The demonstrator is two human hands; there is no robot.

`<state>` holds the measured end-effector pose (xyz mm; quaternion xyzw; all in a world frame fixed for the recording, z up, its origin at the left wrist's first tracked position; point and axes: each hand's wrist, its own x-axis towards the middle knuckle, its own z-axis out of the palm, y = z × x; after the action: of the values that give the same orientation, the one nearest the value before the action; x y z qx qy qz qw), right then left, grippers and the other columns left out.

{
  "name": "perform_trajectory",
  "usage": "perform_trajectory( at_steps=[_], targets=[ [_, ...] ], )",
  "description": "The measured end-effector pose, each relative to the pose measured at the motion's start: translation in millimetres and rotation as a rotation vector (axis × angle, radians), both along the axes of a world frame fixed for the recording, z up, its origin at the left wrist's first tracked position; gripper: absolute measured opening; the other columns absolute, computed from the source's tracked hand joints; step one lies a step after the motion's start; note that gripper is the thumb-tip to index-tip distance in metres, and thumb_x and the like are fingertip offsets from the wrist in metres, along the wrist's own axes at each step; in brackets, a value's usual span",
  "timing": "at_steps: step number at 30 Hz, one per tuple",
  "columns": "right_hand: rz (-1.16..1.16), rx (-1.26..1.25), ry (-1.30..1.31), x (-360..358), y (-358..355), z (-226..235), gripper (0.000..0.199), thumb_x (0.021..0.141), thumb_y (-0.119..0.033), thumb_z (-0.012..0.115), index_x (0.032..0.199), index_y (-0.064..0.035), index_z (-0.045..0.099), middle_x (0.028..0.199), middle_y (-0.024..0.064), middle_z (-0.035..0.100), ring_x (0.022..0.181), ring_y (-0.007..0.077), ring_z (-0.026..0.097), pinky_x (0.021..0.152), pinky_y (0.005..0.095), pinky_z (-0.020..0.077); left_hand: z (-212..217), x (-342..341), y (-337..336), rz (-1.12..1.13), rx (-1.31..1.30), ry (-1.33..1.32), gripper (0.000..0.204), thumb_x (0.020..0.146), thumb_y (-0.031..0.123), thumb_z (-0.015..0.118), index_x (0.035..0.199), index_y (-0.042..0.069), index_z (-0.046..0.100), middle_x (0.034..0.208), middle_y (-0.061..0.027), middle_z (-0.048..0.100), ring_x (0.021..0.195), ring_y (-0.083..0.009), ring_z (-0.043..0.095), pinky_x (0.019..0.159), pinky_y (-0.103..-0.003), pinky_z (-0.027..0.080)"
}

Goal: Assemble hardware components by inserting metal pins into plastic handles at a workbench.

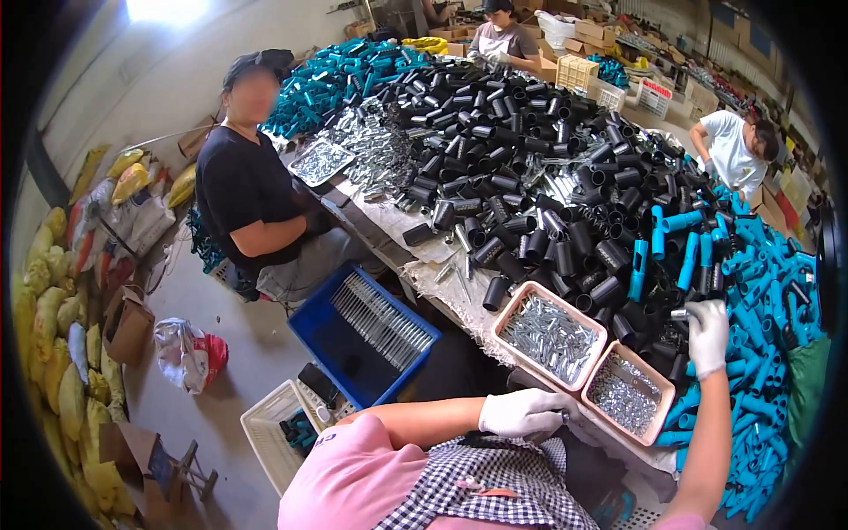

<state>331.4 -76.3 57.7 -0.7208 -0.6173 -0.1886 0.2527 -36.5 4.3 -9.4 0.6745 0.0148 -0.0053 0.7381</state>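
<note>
My left hand (521, 412), in a white glove, is closed in front of my checked apron. A small dark, shiny bit shows at its fingertips, but I cannot make out what it is. Stretched forward to the right, my right hand (707, 338), also gloved, pinches a small silvery cylinder (678, 314) at the edge of the pile. Black tubes (609, 256) lie heaped beyond it, with teal tubular parts (760, 353) to its right. Between my hands stand a tray of slim metal pins (548, 340) and a tray of small metal pieces (623, 395).
A blue crate (305, 322) holding a row of metal rods stands left of the table, beside a cream crate (256, 424). A person in black (252, 177) sits at the left table edge; others work at the far side. Yellow sacks (53, 327) line the left wall.
</note>
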Motion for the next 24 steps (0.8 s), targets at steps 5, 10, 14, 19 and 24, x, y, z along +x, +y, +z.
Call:
perform_trajectory(
  at_steps=[5,10,14,19,24],
  targets=[
    [0.323,-0.131,0.675,-120.2,-70.2,17.1,0.015,0.073,0.002,0.065,0.087,-0.0008,0.066,0.085,0.0104,0.065,0.08,0.022,0.065,0.075,0.0312,0.0515,-0.8,13.2,-20.7,0.086,0.327,-0.294,0.046,0.1,0.044,0.049,0.112,0.0,0.054,0.091,-0.0153,0.064,0.084,-0.0293,0.064,0.076,-0.038,0.051],
    [0.458,-0.372,0.28,-177.1,-101.0,11.6,0.02,0.077,-0.005,0.065,0.096,-0.0085,0.07,0.088,0.0113,0.067,0.078,0.0314,0.065,0.071,0.041,0.0534,5.0,16.3,-39.0,-0.02,0.273,0.012,0.037,0.098,0.029,0.056,0.116,-0.003,0.055,0.091,-0.0167,0.066,0.083,-0.0242,0.067,0.077,-0.037,0.053],
    [0.597,-0.293,0.432,-173.4,-114.8,-16.8,0.023,0.077,-0.005,0.065,0.1,-0.0066,0.069,0.097,0.011,0.066,0.088,0.0281,0.065,0.078,0.0383,0.0543,-14.9,12.6,-49.3,-0.01,0.426,0.001,0.04,0.095,0.036,0.057,0.111,-0.001,0.058,0.088,-0.0206,0.066,0.083,-0.035,0.066,0.075,-0.042,0.05],
    [0.576,-0.204,0.518,-177.5,-127.0,-26.4,0.025,0.077,-0.005,0.065,0.101,-0.0099,0.07,0.098,0.0083,0.066,0.089,0.0271,0.065,0.079,0.0379,0.0537,-10.0,4.5,-49.3,0.013,0.566,0.001,0.052,0.092,0.05,0.059,0.111,0.002,0.057,0.081,-0.024,0.065,0.077,-0.0417,0.066,0.065,-0.045,0.052],
    [0.664,-0.213,0.332,-184.5,-134.2,-25.6,0.027,0.078,-0.009,0.064,0.104,-0.0078,0.065,0.101,0.0099,0.063,0.089,0.0289,0.064,0.077,0.0388,0.0538,-15.4,3.6,-52.6,-0.035,0.548,-0.086,0.058,0.091,0.055,0.058,0.114,0.002,0.057,0.081,-0.0233,0.064,0.076,-0.0417,0.066,0.066,-0.044,0.051]
  ],
)
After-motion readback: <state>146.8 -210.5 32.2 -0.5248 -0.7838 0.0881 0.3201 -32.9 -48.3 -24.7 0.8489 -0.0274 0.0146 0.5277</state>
